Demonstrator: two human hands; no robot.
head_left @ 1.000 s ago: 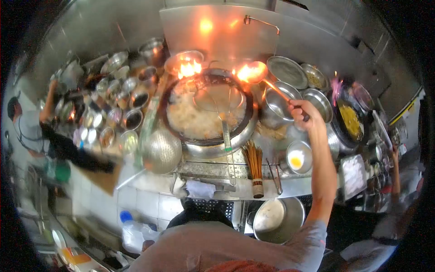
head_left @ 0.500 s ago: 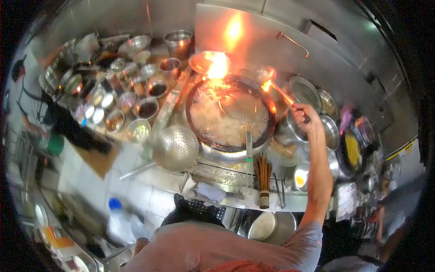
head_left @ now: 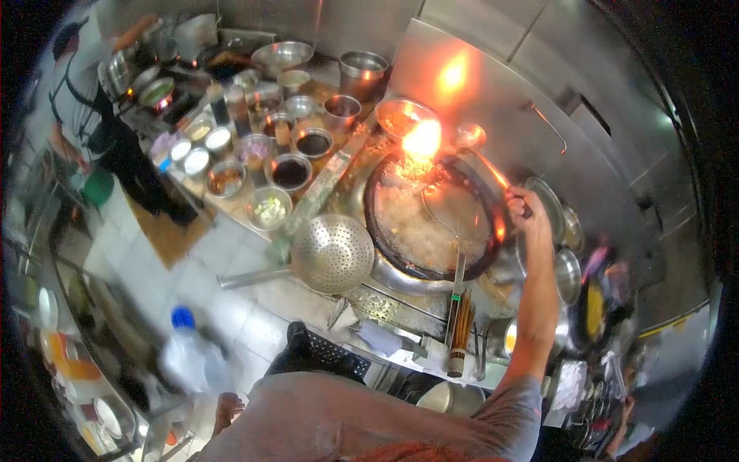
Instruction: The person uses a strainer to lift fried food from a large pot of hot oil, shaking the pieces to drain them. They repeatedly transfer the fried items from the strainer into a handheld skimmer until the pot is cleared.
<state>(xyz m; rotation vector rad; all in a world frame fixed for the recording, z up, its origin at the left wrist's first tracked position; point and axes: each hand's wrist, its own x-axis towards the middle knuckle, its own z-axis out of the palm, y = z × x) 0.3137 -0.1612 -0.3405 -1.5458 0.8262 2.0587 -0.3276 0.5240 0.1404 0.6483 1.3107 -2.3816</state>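
One wok (head_left: 372, 208) holds frothy liquid (head_left: 400, 223); a bowl (head_left: 254, 216) holds pale chunks (head_left: 269, 208).

Right of upper centre, the ladle (head_left: 471, 137) is smooth, glossy metal; its dark grip (head_left: 527, 210), mostly covered, may be wood. At centre, the colander (head_left: 332, 254) is satiny, perforated metal. The brush (head_left: 462, 335), lower centre, has rough, woody bristles. Lower left, the jug (head_left: 192, 363) is translucent plastic. The shirt (head_left: 331, 416), bottom, is matt cloth; the wall (head_left: 512, 100), upper right, sheeny metal.
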